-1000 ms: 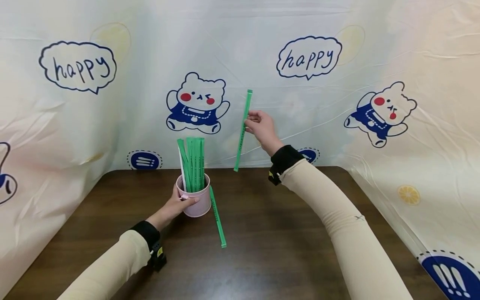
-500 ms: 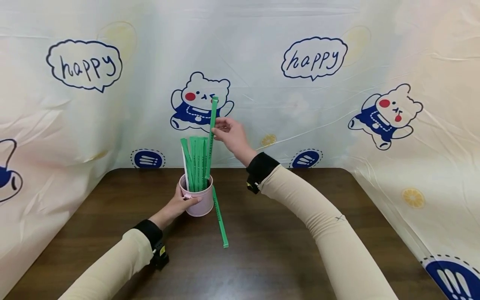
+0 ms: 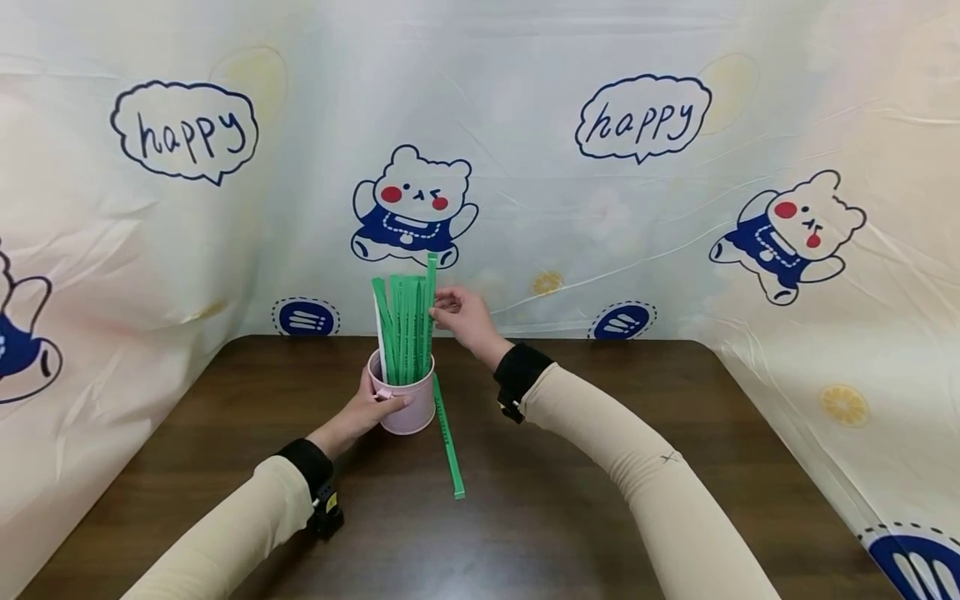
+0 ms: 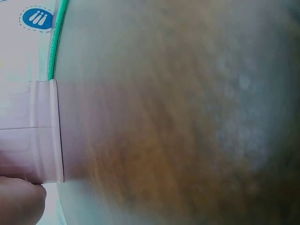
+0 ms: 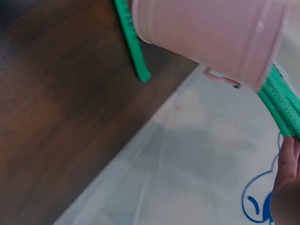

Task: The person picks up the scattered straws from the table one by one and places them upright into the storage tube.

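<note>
A pink cup (image 3: 411,415) stands on the table with a bunch of green wrapped straws (image 3: 402,333) upright inside it. My left hand (image 3: 369,408) grips the cup from its left side, thumb across the front. At the bunch's right edge, my right hand (image 3: 468,321) pinches one green wrapped straw (image 3: 432,271), whose lower end is in the cup and whose top stands above the others. In the right wrist view, the right fingertips (image 5: 287,157) meet the green straws beyond the cup's rim (image 5: 269,70). One loose straw (image 3: 452,450) lies on the table beside the cup.
The dark wooden table (image 3: 585,500) runs back to a printed curtain (image 3: 525,100) with bears and speech bubbles. That curtain also closes off both sides. In the right wrist view, a small loop handle (image 5: 220,78) juts from the cup.
My right hand has brought its straw from the right to the cup, then lowered it into the bunch. The left hand keeps its grip on the cup; the loose straw stays on the table.
</note>
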A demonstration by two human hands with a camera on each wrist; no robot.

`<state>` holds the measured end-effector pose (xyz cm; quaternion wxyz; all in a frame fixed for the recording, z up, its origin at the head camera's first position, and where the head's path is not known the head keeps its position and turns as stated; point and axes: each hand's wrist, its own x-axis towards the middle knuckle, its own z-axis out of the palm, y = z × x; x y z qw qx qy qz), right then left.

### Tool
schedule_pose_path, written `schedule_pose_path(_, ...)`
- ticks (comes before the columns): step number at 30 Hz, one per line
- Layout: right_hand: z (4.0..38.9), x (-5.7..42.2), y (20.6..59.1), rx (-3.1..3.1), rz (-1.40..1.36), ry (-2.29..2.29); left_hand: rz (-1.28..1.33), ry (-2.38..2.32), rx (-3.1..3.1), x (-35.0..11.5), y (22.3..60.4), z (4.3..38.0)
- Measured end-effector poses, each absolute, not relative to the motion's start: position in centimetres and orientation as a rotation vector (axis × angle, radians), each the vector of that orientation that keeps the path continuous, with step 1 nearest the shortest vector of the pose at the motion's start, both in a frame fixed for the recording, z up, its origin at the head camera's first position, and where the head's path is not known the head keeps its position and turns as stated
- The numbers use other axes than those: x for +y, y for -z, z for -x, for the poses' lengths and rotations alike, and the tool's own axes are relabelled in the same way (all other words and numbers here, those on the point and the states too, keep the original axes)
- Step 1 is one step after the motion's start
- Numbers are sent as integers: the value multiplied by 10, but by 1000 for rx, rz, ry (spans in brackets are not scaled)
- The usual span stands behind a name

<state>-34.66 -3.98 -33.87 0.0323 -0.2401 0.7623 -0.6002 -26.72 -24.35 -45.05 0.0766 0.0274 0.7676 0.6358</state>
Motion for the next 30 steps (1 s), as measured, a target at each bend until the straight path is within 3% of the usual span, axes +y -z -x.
schedule_pose_path(16, 343, -28, 374, 2353, 559, 1703, -68, -1930, 2328, -240, 451, 267)
schedule_pose_path(30, 337, -29, 417, 2513, 514, 1096, -85, -1896, 2315, -242, 448, 268)
